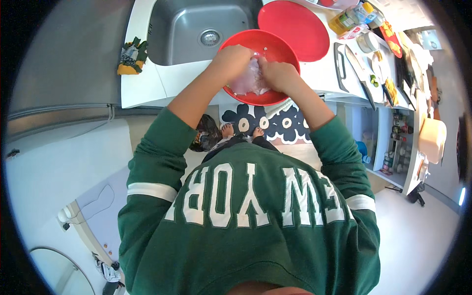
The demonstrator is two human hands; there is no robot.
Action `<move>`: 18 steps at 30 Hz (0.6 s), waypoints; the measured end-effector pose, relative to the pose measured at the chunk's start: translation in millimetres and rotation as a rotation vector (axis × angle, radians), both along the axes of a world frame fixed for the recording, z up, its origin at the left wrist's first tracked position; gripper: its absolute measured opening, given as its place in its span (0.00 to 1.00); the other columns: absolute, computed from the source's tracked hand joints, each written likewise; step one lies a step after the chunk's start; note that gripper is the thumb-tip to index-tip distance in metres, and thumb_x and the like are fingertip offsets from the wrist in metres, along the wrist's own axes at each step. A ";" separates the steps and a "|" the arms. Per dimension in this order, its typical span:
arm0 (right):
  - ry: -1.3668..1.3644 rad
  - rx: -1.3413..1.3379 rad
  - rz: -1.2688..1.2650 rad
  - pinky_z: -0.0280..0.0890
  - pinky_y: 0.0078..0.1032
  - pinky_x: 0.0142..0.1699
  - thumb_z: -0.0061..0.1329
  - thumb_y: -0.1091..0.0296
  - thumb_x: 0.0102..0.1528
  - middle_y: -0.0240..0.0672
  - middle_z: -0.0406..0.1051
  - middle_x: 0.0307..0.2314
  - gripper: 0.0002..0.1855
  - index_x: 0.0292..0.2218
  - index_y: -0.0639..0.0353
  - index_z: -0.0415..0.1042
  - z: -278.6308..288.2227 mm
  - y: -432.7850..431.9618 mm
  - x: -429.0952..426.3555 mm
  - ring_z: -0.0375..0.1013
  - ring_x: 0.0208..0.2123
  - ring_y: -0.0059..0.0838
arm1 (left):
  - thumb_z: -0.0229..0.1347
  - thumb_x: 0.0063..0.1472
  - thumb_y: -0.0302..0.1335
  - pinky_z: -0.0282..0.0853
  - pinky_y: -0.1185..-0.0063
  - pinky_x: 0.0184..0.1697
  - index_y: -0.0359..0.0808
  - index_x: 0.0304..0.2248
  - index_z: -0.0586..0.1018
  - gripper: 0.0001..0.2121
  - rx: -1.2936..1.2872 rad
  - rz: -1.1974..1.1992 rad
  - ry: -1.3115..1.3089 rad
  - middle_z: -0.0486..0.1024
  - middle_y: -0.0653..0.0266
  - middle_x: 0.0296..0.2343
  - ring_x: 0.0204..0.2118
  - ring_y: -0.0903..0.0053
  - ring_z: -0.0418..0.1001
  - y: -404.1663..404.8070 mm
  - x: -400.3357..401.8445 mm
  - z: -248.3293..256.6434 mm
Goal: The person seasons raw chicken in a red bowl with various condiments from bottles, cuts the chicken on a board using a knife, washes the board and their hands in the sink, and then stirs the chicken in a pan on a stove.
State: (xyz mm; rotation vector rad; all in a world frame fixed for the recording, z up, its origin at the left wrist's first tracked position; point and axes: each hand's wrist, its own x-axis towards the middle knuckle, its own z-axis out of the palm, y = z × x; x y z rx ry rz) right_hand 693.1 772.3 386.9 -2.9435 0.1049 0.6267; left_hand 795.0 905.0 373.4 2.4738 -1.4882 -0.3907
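A red bowl (pixel 271 38) stands at the counter's front edge, its left side reaching over the sink corner. Inside it lies a large piece of pale pink raw meat (pixel 250 79), perhaps chicken. My left hand (pixel 238 57) grips its far left part, the fingers curled in and mostly hidden. From the right, my right hand (pixel 278 73) pinches the meat's upper edge, close to the left fingers. A few small bits cling to the bowl's inner wall.
A steel sink (pixel 184 22) lies behind left, with a red oval lid or tray (pixel 295 29) at its right. Farther right are a grey-handled cutting board (pixel 341 66), a large knife (pixel 359 72), green limes (pixel 374 80) and an oil bottle (pixel 344 22). A black bag (pixel 204 134) sits by my feet.
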 end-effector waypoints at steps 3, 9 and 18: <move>0.072 -0.051 -0.022 0.69 0.39 0.38 0.42 0.67 0.51 0.57 0.71 0.32 0.15 0.38 0.69 0.62 1.4 0.3 1.4 0.74 0.36 0.47 | 0.51 0.46 0.20 0.68 0.66 0.41 0.40 0.41 0.76 0.19 -0.083 -0.058 0.142 0.76 0.53 0.32 0.37 0.56 0.73 -3.4 13.3 -3.9; -0.010 0.315 -0.098 0.68 0.36 0.41 0.50 0.71 0.45 0.56 0.72 0.32 0.22 0.41 0.72 0.62 3.9 -16.3 10.9 0.73 0.37 0.50 | 0.50 0.47 0.17 0.67 0.70 0.45 0.41 0.47 0.72 0.25 -0.197 0.000 0.246 0.74 0.53 0.37 0.39 0.60 0.73 -0.9 14.6 -2.0; -0.459 0.552 -0.083 0.67 0.30 0.37 0.44 0.82 0.46 0.45 0.72 0.29 0.14 0.37 0.59 0.69 75.2 -12.5 5.6 0.74 0.31 0.42 | 0.60 0.41 0.24 0.67 0.74 0.42 0.36 0.40 0.72 0.22 -0.313 0.062 0.552 0.71 0.55 0.37 0.40 0.62 0.71 13.4 12.6 41.7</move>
